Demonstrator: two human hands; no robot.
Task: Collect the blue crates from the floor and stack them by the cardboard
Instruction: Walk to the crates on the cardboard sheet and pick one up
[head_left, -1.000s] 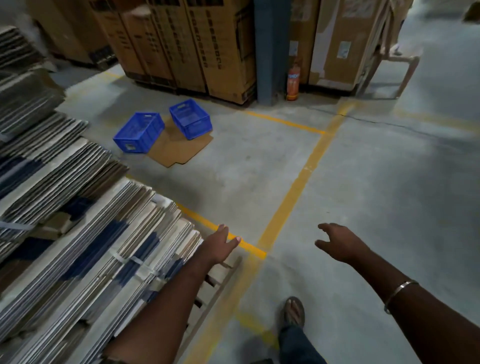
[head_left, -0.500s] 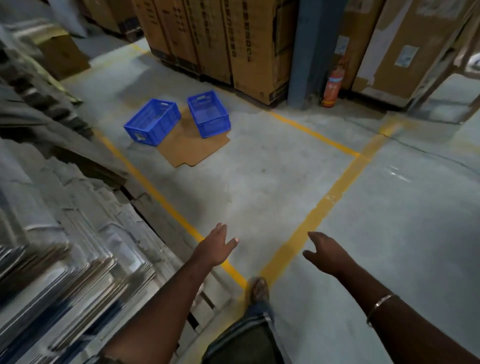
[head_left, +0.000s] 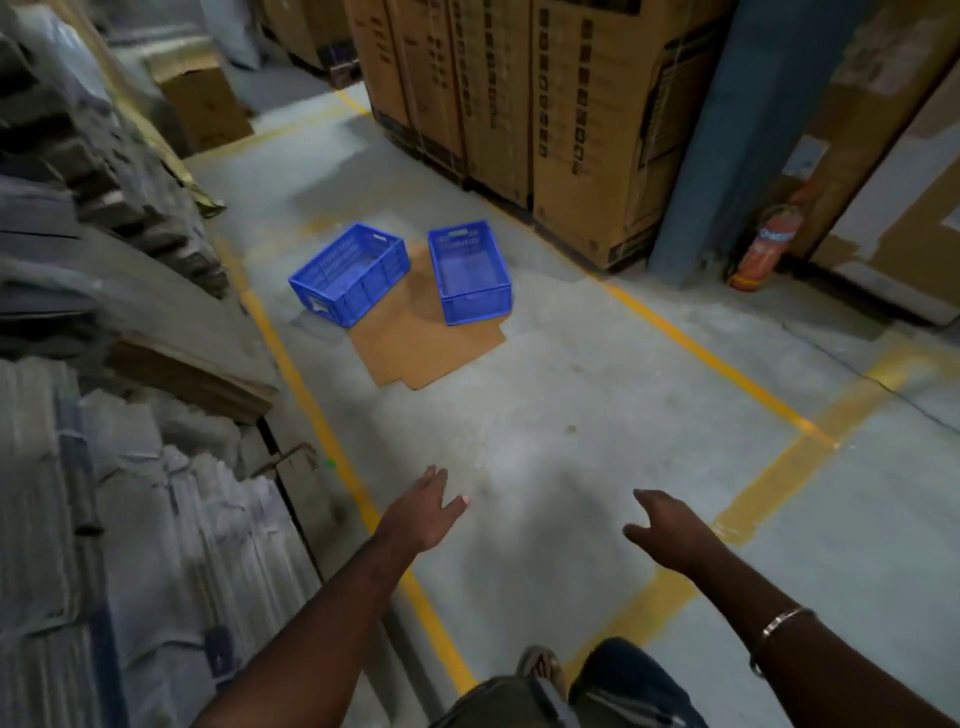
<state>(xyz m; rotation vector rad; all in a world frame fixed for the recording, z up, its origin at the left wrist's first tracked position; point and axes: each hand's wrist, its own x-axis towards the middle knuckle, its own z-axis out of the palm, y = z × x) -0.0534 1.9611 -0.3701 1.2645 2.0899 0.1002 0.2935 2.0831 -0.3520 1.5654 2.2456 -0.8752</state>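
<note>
No text is legible. The tall cardboard cartons (head_left: 587, 130) at 12 o'clock bear dark printed columns, blurred beyond reading. The red fire extinguisher (head_left: 761, 249) at 2 o'clock carries a blue label, also unreadable.

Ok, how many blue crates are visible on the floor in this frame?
2. The left crate sits mostly on bare floor, the right crate on the flat cardboard sheet. Neither hand touches them; none seem hidden.

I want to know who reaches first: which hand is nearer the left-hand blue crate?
Left. The left hand hangs open below the left-hand blue crate, slightly to its right; the right hand is farther off to the right. Neither touches it.
</note>
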